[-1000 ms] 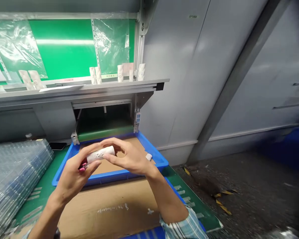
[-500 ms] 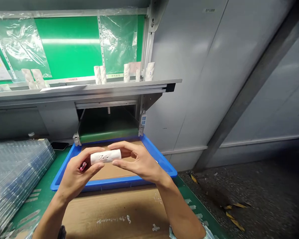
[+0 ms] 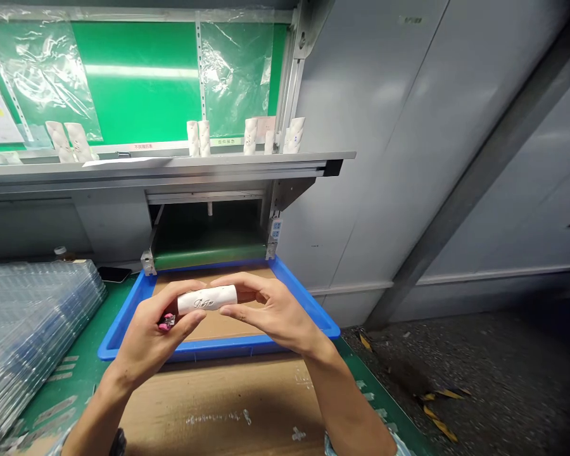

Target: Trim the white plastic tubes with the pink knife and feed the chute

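Note:
A white cylindrical tube (image 3: 208,299) with dark script lettering lies level between my two hands, above the blue tray (image 3: 251,347). My left hand (image 3: 154,326) is closed on its left end, thumb below and fingers above. A small pink item (image 3: 166,322), partly hidden, is tucked in the left palm; its kind I cannot make out. On the tube's right end my right hand (image 3: 268,310) is closed, thumb underneath and fingers over the top. Brown cardboard (image 3: 209,326) lines the tray.
Clear plastic trays (image 3: 33,329) are stacked at the left beside a phone (image 3: 114,274). Behind the blue tray is a green conveyor belt (image 3: 209,255). Several white tubes (image 3: 251,136) stand on the shelf (image 3: 209,166) above. Cardboard (image 3: 218,405) covers the green table's front (image 3: 76,380).
Both hands and the tube sit slightly further right in view, as the head view has shifted a little. The tube has turned slightly, so its lettering sits lower; both hands still hold it.

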Demonstrator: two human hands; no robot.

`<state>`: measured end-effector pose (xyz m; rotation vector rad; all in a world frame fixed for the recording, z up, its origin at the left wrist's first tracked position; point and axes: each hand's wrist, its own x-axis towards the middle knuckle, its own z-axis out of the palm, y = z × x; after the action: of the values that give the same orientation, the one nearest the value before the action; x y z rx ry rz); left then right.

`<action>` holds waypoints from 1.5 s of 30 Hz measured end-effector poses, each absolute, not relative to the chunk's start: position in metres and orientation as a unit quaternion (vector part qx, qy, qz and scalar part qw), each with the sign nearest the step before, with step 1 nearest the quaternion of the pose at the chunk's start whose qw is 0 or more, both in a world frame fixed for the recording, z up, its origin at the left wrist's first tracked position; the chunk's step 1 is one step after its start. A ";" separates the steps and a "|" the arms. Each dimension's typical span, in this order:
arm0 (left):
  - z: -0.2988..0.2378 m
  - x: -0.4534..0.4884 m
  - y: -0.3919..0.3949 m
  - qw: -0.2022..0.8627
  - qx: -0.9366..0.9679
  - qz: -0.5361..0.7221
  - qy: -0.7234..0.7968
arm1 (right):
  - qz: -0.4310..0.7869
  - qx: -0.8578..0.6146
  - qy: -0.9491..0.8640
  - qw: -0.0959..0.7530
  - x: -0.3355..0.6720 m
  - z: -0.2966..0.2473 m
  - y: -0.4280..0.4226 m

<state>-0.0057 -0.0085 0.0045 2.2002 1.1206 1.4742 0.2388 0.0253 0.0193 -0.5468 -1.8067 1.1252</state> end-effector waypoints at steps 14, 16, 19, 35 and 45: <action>0.006 -0.013 -0.010 0.062 0.772 0.522 0.358 | 0.471 -0.204 -0.713 0.477 0.231 0.020 0.020; 0.005 -0.014 -0.010 0.053 0.777 0.518 0.353 | 0.469 -0.196 -0.718 0.476 0.232 0.020 0.019; 0.006 -0.016 -0.011 0.040 0.788 0.512 0.339 | 0.490 -0.175 -0.717 0.465 0.232 0.019 0.017; 0.010 -0.016 -0.018 -0.001 0.808 0.487 0.330 | 0.531 -0.157 -0.678 0.483 0.228 0.022 0.016; 0.011 -0.015 -0.020 -0.031 0.812 0.480 0.332 | 0.513 -0.163 -0.670 0.511 0.223 0.025 0.015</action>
<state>-0.0155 -0.0199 0.0111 2.6008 1.0636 1.5374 0.2228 0.0155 0.0245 -0.3924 -1.6136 1.2348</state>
